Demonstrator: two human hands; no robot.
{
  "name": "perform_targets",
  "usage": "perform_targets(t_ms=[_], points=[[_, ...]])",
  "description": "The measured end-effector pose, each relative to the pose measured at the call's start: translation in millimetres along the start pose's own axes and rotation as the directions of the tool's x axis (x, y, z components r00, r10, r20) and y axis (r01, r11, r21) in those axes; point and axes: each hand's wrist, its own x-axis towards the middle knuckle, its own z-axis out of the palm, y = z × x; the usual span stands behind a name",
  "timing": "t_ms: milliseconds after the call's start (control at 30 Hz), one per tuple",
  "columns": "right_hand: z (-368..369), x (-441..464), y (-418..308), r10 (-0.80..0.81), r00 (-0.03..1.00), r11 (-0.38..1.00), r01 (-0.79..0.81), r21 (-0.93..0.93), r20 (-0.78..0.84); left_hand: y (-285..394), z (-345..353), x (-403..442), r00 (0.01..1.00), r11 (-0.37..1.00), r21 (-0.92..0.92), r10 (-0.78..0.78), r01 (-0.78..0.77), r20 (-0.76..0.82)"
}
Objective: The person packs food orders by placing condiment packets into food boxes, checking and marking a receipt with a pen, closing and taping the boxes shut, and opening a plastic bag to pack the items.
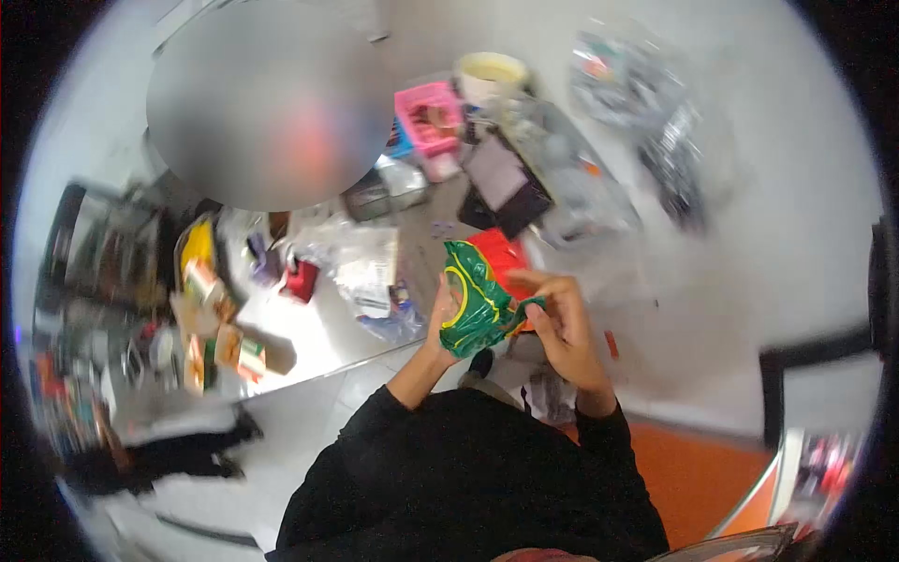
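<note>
A green and red plastic packet (482,304) with a yellow ring printed on it is held in front of my body, above the table's near edge. My left hand (442,323) holds its left side, with the palm partly hidden behind the green part. On the right, my right hand (560,323) pinches the packet's lower right corner between thumb and fingers. The red part (498,253) shows at the upper right of the green. The packet's contents cannot be seen.
Behind the packet lie a dark box (506,183), a pink basket (431,117) and a whitish tub (490,77). Clear plastic bags (571,178) lie to the right. Small cartons (239,351) stand at the left. Another person (140,459) is at the lower left.
</note>
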Motion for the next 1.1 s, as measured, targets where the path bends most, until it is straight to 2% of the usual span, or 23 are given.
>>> perform_targets(t_ms=[33,67,100,133,167,200,267,333,400,467,500,533,600,633,667,700,733,800,867,1000,1100], points=[[0.1,25.5,-13.5,-0.157,0.987,0.972,0.159,-0.174,0.025,7.1,5.2,-4.3,0.994,0.996,-0.009,0.086,-0.086,-0.074],[2.3,41.7,-18.7,-0.289,0.957,0.926,0.272,-0.263,-0.026,16.4,1.1,-12.5,0.991,0.991,0.104,0.097,-0.087,-0.091],[5.8,58.4,-26.4,-0.330,0.925,0.907,0.366,-0.208,0.192,24.2,4.5,-21.0,0.961,0.969,0.168,0.211,-0.181,-0.180],[11.3,72.2,-35.2,-0.376,0.840,0.880,0.456,-0.133,0.392,30.6,10.1,-32.4,0.909,0.935,0.234,0.323,-0.265,-0.263],[21.5,83.4,-37.9,-0.423,0.709,0.844,0.535,-0.040,0.564,35.0,16.2,-46.3,0.836,0.892,0.300,0.430,-0.337,-0.341],[38.1,92.6,-37.9,-0.398,0.654,0.819,0.569,-0.072,0.643,38.3,22.9,-60.4,0.788,0.843,0.370,0.514,-0.390,-0.339],[77.5,101.2,-38.3,-0.339,0.550,0.749,0.649,-0.135,0.764,43.3,32.4,-94.1,0.615,0.759,0.414,0.650,-0.502,-0.446],[113.9,106.0,-33.0,-0.318,0.448,0.792,0.611,-0.026,0.835,47.0,26.6,-131.8,0.442,0.655,0.487,0.753,-0.578,-0.488],[160.1,106.6,-22.6,-0.292,0.335,0.820,0.569,0.055,0.896,47.3,16.7,-179.3,0.350,0.565,0.535,0.819,-0.628,-0.454],[213.1,96.3,-29.7,-0.229,0.349,0.872,0.489,0.032,0.909,48.4,37.7,-217.0,0.285,0.498,0.548,0.857,-0.672,-0.430],[240.2,89.4,-38.4,-0.190,0.358,0.893,0.450,0.009,0.914,52.1,42.4,-236.0,0.215,0.461,0.594,0.873,-0.660,-0.438],[267.6,79.2,-43.7,-0.184,0.326,0.876,0.481,0.004,0.927,52.9,44.9,-256.1,0.146,0.427,0.637,0.883,-0.641,-0.445],[314.5,60.2,-61.9,-0.341,0.245,0.755,0.646,0.109,0.908,56.3,42.0,-300.3,0.007,0.348,0.734,0.906,-0.583,-0.423],[336.9,48.1,-69.6,-0.405,0.197,0.686,0.712,0.154,0.893,55.9,38.3,-327.0,-0.004,0.325,0.721,0.910,-0.612,-0.414],[364.6,39.8,-75.8,-0.377,0.105,0.710,0.670,0.214,0.920,51.4,34.1,-354.4,-0.014,0.306,0.703,0.912,-0.642,-0.410],[389.0,28.6,-79.9,-0.384,0.079,0.714,0.657,0.242,0.920,46.4,32.2,-378.4,-0.023,0.287,0.682,0.913,-0.673,-0.408],[411.6,15.5,-82.4,-0.392,0.054,0.718,0.642,0.269,0.918,43.8,26.9,-402.6,0.030,0.272,0.643,0.932,-0.715,-0.361],[454.8,-13.8,-81.9,-0.350,-0.030,0.689,0.669,0.279,0.936,41.7,23.5,-436.0,-0.012,0.252,0.654,0.929,-0.714,-0.371],[483.5,-40.6,-87.7,-0.367,-0.025,0.715,0.631,0.300,0.930,41.3,22.2,-464.7,-0.037,0.226,0.641,0.929,-0.733,-0.369],[518.7,-56.3,-104.8,-0.427,-0.002,0.745,0.566,0.353,0.904,56.6,20.3,-496.7,-0.158,0.135,0.635,0.910,-0.761,-0.384],[526.5,-46.8,-129.1,-0.301,0.111,0.781,0.599,0.178,0.947,81.9,18.3,-506.8,-0.132,0.133,0.570,0.907,-0.811,-0.400]])
